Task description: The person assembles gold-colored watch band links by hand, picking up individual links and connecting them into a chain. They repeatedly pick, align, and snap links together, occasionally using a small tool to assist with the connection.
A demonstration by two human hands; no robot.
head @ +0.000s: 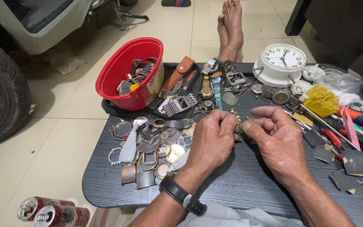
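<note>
My left hand (213, 141) and my right hand (276, 138) meet over the middle of a dark grey low table (240, 185). Together they pinch a small gold-coloured metal watch band piece (237, 121) between fingertips and thumbs. A black wristwatch (182, 195) sits on my left wrist. Loose watch cases, rings and band parts (148, 147) lie just left of my left hand. More watches and bands (215, 86) lie beyond the hands.
A red plastic bowl (118, 69) of parts stands at the table's far left. A white alarm clock (280, 63), a yellow plastic block (320, 101), red-handled tools (349, 145) and sandpaper scraps fill the right. Bare feet (231, 27) rest beyond. Cans (51, 212) and a tyre (3, 96) are left.
</note>
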